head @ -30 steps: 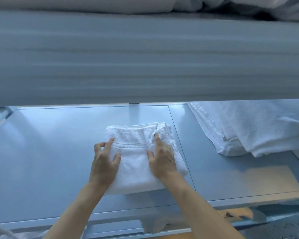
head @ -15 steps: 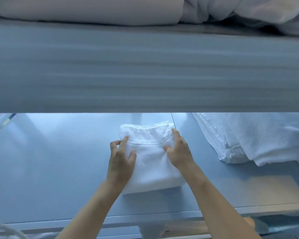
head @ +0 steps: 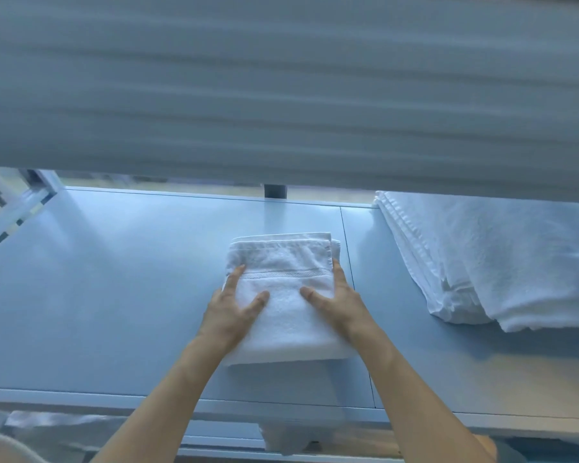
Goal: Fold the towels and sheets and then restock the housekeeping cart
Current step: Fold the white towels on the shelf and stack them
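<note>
Folded towel (head: 283, 295) long axis runs away from me on cart shelf (head: 114, 279); my left hand (head: 229, 310), right hand (head: 340, 304) spread flat along its sides.

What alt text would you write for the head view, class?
Both hands, left hand and right hand, press flat on a folded white towel lying on a grey cart shelf. A stack of white linens sits to its right.

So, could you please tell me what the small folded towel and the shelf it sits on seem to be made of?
The small folded towel looks like white cotton terry: a fuzzy looped pile with a flat woven band across it. The shelf looks like smooth painted metal or laminate in pale blue-grey, with a soft sheen and a thin panel seam; which of the two is unclear.
</note>
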Motion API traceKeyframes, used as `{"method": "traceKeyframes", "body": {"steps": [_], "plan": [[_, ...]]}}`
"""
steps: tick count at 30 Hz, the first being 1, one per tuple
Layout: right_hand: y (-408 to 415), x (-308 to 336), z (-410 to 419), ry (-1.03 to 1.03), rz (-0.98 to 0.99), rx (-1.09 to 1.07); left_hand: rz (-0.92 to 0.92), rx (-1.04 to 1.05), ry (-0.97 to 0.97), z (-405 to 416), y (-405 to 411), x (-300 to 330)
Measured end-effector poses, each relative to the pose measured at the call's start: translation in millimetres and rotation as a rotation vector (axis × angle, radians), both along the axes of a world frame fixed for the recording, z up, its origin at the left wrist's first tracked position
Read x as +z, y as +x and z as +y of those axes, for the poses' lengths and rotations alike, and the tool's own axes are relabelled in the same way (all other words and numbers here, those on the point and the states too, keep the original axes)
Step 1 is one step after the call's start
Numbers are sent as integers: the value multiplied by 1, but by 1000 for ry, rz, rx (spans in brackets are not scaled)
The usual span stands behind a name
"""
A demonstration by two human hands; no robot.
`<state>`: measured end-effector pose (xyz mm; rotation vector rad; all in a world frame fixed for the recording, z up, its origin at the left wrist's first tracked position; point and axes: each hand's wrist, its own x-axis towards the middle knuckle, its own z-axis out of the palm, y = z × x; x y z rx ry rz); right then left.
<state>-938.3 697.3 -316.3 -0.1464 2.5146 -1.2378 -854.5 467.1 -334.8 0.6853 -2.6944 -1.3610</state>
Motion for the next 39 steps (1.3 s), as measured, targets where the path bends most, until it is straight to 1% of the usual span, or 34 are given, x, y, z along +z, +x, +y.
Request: {"method": "traceKeyframes", "body": {"steps": [4,8,10,12,14,16,18,20,23,26,30,32,35,39], "plan": [[-5,-1,3,-126,-93,11,-101,7,-11,-4,-1,3],[-5,-7,8,-263,-179,35,-209,4,52,-14,11,8],[-1,-9,8,-290,-205,32,-178,10,134,-18,22,10],[7,-10,5,-302,-202,32,-80,73,220,-15,35,8],[18,-9,-2,-284,-180,20,8,165,205,-7,47,4],[28,-8,-13,-191,-164,-11,56,225,164,-1,58,1],[39,-5,-29,-60,-146,-26,68,254,132,0,69,0],[52,-3,-49,30,-124,-18,74,266,57,-4,82,0],[75,0,-79,57,-170,16,64,296,-18,-22,105,2],[91,2,-97,-23,-233,47,13,300,1,-53,130,-2],[101,5,-110,-325,-354,102,21,250,119,-90,156,-8],[109,3,-116,-421,-379,128,35,227,145,-100,163,-8],[115,0,-118,-468,-394,87,57,205,200,-109,168,-8],[116,-3,-112,-517,-514,123,90,210,268,-113,172,-8]]}}
